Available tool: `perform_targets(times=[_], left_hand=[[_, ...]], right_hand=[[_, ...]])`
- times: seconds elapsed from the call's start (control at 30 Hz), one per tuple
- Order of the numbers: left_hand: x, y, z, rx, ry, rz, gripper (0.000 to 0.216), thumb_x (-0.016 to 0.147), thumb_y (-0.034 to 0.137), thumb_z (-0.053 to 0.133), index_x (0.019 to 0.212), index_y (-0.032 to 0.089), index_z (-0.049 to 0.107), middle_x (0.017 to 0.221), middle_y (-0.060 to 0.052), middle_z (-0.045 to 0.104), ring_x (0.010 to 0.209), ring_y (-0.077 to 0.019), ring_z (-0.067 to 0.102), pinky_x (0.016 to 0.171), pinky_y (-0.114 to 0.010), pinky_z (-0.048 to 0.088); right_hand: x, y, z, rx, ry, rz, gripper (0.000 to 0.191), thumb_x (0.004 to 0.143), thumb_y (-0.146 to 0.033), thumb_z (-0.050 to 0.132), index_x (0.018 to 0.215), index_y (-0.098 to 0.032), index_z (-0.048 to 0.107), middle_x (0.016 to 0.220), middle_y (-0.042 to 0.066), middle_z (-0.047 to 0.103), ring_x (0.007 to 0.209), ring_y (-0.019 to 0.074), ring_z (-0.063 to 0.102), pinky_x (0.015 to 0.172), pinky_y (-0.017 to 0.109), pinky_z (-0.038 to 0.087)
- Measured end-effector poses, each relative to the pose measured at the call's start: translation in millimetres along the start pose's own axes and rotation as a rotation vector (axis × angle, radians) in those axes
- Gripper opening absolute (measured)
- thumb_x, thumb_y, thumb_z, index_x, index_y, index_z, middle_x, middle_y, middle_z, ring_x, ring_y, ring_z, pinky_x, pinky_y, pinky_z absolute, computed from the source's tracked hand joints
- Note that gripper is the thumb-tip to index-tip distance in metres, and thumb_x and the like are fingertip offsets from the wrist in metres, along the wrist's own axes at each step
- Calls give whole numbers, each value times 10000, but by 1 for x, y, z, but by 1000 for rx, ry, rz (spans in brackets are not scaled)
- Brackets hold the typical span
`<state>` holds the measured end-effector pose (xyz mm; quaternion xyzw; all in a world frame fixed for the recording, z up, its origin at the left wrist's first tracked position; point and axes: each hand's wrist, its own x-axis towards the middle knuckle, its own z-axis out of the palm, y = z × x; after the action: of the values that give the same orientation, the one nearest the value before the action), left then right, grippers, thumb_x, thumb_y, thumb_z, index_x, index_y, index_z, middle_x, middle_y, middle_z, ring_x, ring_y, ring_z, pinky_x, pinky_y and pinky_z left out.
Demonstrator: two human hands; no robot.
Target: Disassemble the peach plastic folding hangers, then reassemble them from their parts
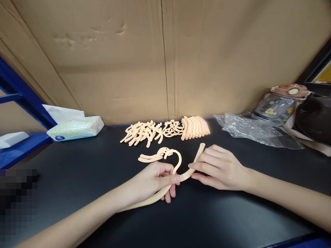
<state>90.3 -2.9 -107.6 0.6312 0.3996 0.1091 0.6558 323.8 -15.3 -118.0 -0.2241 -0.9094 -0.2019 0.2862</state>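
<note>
Nearest the camera, the person's left hand [157,181] is curling its fingers around a long peach-coloured tube [185,176], with the thumb pressing on top, so it is grasping the tube firmly. The tube is lying on the black tabletop [77,179], running from under the left forearm, through the left hand, and bending up to the right. The right hand [219,167] is pinching the same tube just beside the left hand, fingertips closing on it, while the tube's open end is sticking out beyond the knuckles. A curved hook piece [155,156] of the same colour is resting just behind the left hand, its arc touching or nearly touching the tube; which cannot be told.

Farther back, a loose pile of flat curved pieces [142,132] is lying beside a neat row of short tubes [195,127]. A tissue pack [76,128] is sitting at the far left, and a crumpled clear plastic bag [256,129] is spreading at the right, with a water bottle [281,103] behind it. A cardboard wall [129,51] is standing along the back.
</note>
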Motion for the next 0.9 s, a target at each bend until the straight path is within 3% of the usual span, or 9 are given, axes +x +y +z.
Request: perform_targets(times=[0.1,0.37,0.57,0.7,0.9], left_hand=[[-1,1,0,36,3,35,344,833,475,555,763,138,544,575,38,560,479,-75,544,502,-189,438],[-1,1,-1,224,-27,53,409,880,540,424,792,154,526,550,49,501,443,-74,490,481,-193,406],[-6,2,1,433,-25,138,439,943,519,258,744,181,456,590,49,496,474,-75,477,500,-185,388],[-9,6,7,712,49,302,442,980,437,186,736,198,466,558,52,436,501,-92,428,542,-204,340],[-12,2,15,1034,132,379,363,970,437,278,768,193,457,656,27,540,512,-112,460,497,-251,256]], right_hand=[[-1,0,2,21,2,-18,166,890,-257,542,986,-149,624,721,12,649,661,124,532,616,274,384],[-3,-1,6,83,-158,-58,332,915,-286,487,1201,-131,550,831,50,659,768,163,562,671,286,435],[0,-4,5,131,-199,-36,402,928,-301,461,1265,-82,484,961,82,663,852,178,564,732,298,454],[2,-6,4,182,-207,4,345,930,-314,451,1187,-98,530,948,80,655,843,169,556,732,292,454],[4,-11,2,161,-207,58,358,937,-443,395,986,-151,598,801,48,604,731,163,502,657,289,410]])
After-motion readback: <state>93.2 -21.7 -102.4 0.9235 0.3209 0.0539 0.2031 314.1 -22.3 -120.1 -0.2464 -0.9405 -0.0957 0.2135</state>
